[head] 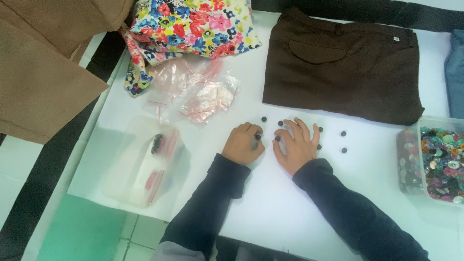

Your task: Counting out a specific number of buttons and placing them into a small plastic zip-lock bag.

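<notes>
Leftmost, a tan garment (pixel 43 63) hangs over the table edge, and nearer me lies a clear zip bag (pixel 147 164) with a few dark buttons inside. Beyond it sit a floral cloth (pixel 193 24) and a heap of small empty plastic bags (pixel 203 94). My left hand (pixel 243 144) rests on the white table (pixel 270 208), fingers curled in, pinching what looks like one small dark button (pixel 258 137) at the fingertips (it is tiny, so I am not certain). My right hand (pixel 296 145) lies just beside it, palm down, fingers bent and loose, touching another button (pixel 278 138) without gripping it. More dark buttons (pixel 343 141) are scattered near the brown trousers (pixel 343 63). Far right stands a clear tub of mixed coloured buttons (pixel 437 162).
</notes>
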